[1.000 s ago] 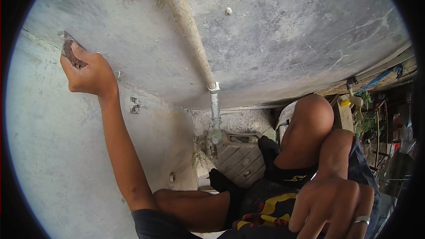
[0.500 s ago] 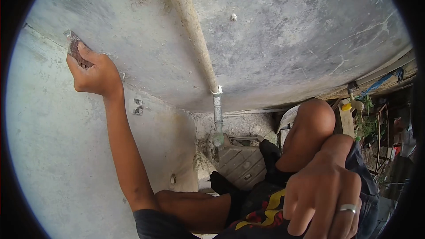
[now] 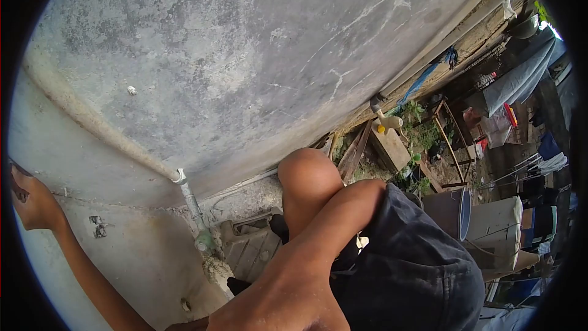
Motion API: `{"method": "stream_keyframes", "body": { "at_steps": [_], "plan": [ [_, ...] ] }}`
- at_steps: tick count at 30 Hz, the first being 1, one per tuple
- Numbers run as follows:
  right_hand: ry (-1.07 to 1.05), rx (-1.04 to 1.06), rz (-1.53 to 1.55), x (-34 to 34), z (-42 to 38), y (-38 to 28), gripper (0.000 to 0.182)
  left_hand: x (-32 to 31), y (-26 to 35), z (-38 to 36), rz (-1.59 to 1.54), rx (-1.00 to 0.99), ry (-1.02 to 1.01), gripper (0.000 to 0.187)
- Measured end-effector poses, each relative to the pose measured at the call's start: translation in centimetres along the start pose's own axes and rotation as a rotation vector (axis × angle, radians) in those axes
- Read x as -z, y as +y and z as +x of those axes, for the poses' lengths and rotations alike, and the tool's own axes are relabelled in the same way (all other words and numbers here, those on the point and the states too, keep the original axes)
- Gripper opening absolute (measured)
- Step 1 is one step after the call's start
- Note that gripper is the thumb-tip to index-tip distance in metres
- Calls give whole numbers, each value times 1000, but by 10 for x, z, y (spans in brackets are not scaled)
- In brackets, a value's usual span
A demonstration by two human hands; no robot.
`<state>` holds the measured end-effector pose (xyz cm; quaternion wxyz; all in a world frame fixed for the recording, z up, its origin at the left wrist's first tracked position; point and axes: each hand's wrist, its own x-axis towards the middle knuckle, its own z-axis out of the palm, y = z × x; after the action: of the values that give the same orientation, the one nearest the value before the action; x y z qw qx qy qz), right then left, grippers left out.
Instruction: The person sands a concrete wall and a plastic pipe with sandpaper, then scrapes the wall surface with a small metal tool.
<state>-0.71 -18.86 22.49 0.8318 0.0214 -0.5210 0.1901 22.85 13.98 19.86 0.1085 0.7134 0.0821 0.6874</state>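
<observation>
At the far left edge, my left hand [image 3: 35, 203] is closed around a small dark brown piece [image 3: 21, 182], held up by the pale wall [image 3: 122, 263]. What the piece is cannot be made out. My right hand [image 3: 278, 303] is close to the camera at the bottom, its back towards me. Its fingers are cut off by the frame's lower edge. Beside it are my bent knee [image 3: 309, 175] and dark shorts [image 3: 404, 257].
A pipe [image 3: 104, 125] runs along the grey wall [image 3: 245, 43] down to a green fitting [image 3: 204, 241]. Below lies a slatted grey surface [image 3: 251, 251]. At the right are a tap [image 3: 391, 121], a wooden board [image 3: 390, 146], a bucket [image 3: 450, 211], plants and hanging cloths.
The view has swung to the right, so the wall, pipe and left hand appear further left. The right hand has shifted down and left in view, and its ringed fingers have left the frame.
</observation>
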Motion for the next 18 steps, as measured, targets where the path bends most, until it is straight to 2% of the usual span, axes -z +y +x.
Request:
{"method": "stream_keyframes", "body": {
  "at_steps": [5,9,11,12,14,15,17,18],
  "plan": [
    [-143,-99,4,18,-2,-16,44,-3,-3,-2,-5,-8,4,23],
    [48,56,-184,-1,1,1,43,-5,-5,-2,-3,-16,4,23],
    [56,-57,-162,-1,1,-7,43,-5,-5,-3,-6,-15,3,23],
    [21,-229,-78,3,4,-30,44,-7,-5,-4,-4,-15,2,23],
    [-14,-273,-23,6,2,-32,47,-7,-4,-5,-11,-14,-2,23],
    [-15,-151,-52,5,-3,-16,49,-7,-5,-5,-11,-14,2,23],
    [4,-57,-38,3,-5,-9,53,-6,-7,-2,-6,-18,10,24],
    [26,-87,4,0,-4,-13,55,-5,-9,0,-4,-20,10,24]
  ]
}}
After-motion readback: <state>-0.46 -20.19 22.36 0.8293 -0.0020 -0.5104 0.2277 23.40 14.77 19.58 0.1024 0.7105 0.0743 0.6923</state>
